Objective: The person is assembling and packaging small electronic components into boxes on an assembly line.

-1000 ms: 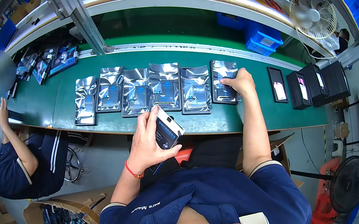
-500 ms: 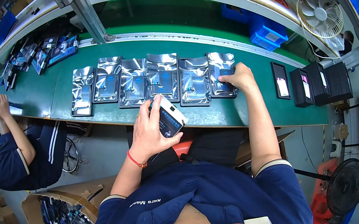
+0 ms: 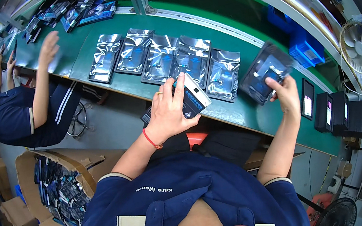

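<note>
Starting on the left, we see five silver pouches, each over a flat dark backing, in a slanting row on the green table across the upper middle of the frame. Their long axes lean alike, running from upper right to lower left, with the shiny ends uppermost.

Just below that row, near the centre, our left hand has its fingers closed round a black-and-white box. Its white end points to the upper right, and its long axis seems to run back to the lower left, though our palm hides much of it.

Right of centre, our right hand pinches a dark flat package near its lower right edge, thumb on top. The package is blurred, looks lifted off the table, and has its long axis from lower left to upper right. We judge the step in hand to be handling this package one-handed while the box is held ready; the next move calls for a level wrist and a firm pinch, since only one edge is supported.

Farther right lie a black tray and dark stacks.
</note>
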